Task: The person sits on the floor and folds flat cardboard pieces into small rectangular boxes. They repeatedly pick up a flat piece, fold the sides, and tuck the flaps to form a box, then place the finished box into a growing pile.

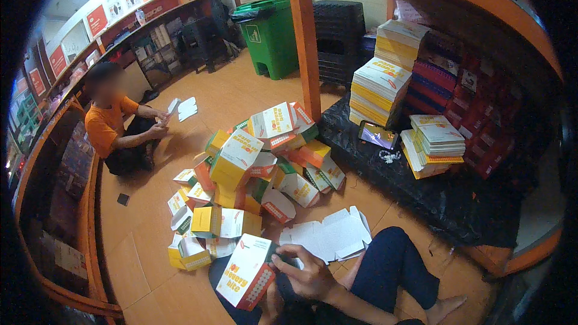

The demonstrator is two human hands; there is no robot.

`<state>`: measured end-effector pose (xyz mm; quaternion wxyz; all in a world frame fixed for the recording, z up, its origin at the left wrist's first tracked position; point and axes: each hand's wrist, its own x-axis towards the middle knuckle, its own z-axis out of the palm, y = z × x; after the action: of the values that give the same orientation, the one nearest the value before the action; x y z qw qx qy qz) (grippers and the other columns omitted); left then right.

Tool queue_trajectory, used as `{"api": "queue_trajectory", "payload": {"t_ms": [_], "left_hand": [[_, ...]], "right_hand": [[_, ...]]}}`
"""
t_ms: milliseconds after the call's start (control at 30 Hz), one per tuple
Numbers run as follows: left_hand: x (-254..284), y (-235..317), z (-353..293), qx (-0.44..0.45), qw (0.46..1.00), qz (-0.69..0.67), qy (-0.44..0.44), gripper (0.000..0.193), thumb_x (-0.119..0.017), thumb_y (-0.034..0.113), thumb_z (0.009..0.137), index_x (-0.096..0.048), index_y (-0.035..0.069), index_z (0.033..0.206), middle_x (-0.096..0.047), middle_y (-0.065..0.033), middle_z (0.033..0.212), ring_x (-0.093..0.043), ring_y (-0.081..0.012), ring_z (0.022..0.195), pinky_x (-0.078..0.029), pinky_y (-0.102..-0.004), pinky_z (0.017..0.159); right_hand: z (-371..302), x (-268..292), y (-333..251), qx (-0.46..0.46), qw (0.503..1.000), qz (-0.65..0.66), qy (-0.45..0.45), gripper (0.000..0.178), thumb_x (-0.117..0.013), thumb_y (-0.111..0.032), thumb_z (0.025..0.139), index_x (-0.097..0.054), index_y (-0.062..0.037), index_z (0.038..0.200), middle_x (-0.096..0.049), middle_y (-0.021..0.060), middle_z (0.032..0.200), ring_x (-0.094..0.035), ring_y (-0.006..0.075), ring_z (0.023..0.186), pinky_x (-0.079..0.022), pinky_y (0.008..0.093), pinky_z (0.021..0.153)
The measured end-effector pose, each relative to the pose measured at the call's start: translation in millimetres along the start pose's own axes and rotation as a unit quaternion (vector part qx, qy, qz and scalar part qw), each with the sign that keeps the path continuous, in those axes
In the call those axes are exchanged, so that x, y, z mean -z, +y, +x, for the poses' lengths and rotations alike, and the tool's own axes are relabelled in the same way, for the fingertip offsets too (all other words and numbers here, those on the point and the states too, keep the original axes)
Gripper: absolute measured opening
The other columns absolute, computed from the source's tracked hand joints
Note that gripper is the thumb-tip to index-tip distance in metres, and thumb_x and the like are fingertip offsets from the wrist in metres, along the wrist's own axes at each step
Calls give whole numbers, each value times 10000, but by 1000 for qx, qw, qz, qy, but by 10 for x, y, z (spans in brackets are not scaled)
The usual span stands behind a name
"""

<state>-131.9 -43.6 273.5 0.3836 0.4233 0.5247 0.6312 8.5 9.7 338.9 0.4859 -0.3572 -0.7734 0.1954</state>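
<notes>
A folded cardboard food box (245,269), white with yellow lettering and red and green sides, is tilted in front of me above my lap. My left hand (273,301) holds it from below at its near right corner, and most of that hand is hidden. The fingers of my right hand (308,272) are bent against the box's green right end, closed on its edge. Just beyond my hands, flat white box blanks (331,235) lie on the floor beside my leg. A heap of folded boxes (235,156) in white, yellow, red and green rises ahead.
A person (114,120) in orange sits far left, handling white card. Stacks of flat cartons (379,84), a phone (378,135) and a white cable (389,156) rest on the black-covered low shelf (433,204) at right. An orange post (306,42) and green bin (269,36) stand beyond.
</notes>
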Motion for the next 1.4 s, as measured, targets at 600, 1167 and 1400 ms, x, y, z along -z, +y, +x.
{"api": "queue_trajectory", "payload": {"t_ms": [600,1167,1400], "left_hand": [[-65,480,298,-241,890,344,-178,514,-730,154,905,-511,19,1349,-594,-124,1279,-585,-256,1200,-501,-423,990],[-166,129,41,45,999,4,-11,426,-595,137,947,-514,9,1345,-600,-120,1242,-584,-240,1160,-470,-401,1016],[-228,-37,-15,107,990,-62,-66,400,-539,129,965,-516,4,1344,-603,-118,1227,-584,-233,1143,-457,-391,1026]], "right_hand": [[37,160,61,-282,909,308,-18,359,-618,-28,975,-570,-23,1330,-710,147,1141,-710,275,1082,-600,385,905],[71,94,71,10,996,35,81,450,-749,90,703,-716,-61,1126,-719,102,928,-692,275,826,-567,365,744],[-23,53,185,44,990,-44,130,330,-737,81,715,-687,-33,1020,-682,95,972,-672,293,824,-573,376,715]]}}
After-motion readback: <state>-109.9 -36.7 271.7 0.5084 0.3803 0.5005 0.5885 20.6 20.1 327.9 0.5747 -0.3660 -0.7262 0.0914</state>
